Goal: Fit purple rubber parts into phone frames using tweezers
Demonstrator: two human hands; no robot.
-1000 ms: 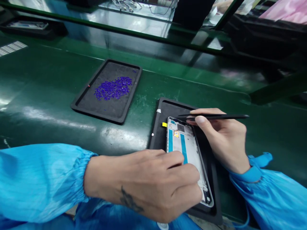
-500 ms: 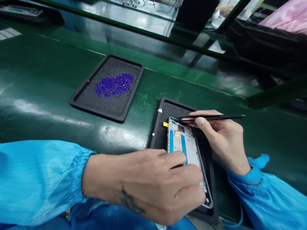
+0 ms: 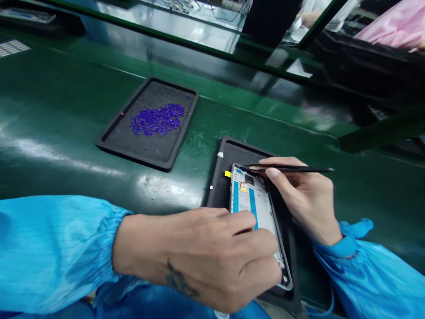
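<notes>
My right hand (image 3: 307, 195) is closed round black tweezers (image 3: 295, 169), held almost level. The tweezers' tips reach the top end of a phone frame (image 3: 264, 208), which has a silvery inner face with blue strips and a small orange-and-white piece (image 3: 243, 187). My left hand (image 3: 212, 257) lies across the frame's lower part, fingers curled against it; the fingertips are hidden beneath the hand. Under the frame is a black tray (image 3: 217, 177), with a yellow tab (image 3: 227, 174) sticking out by the frame's upper left edge. Whether the tips pinch any small part cannot be made out.
A second black tray (image 3: 133, 148) with many tiny purple-blue parts (image 3: 157, 119) stands to the left on the green bench (image 3: 63, 106). A green rail (image 3: 199, 46) crosses behind. Another person's pink sleeve (image 3: 388, 26) shows at top right, and a white gridded sheet (image 3: 13, 48) at far left.
The tweezers' back end has dipped, and my right hand sits slightly lower in the view. My left hand and the phone frame stay nearly as they were.
</notes>
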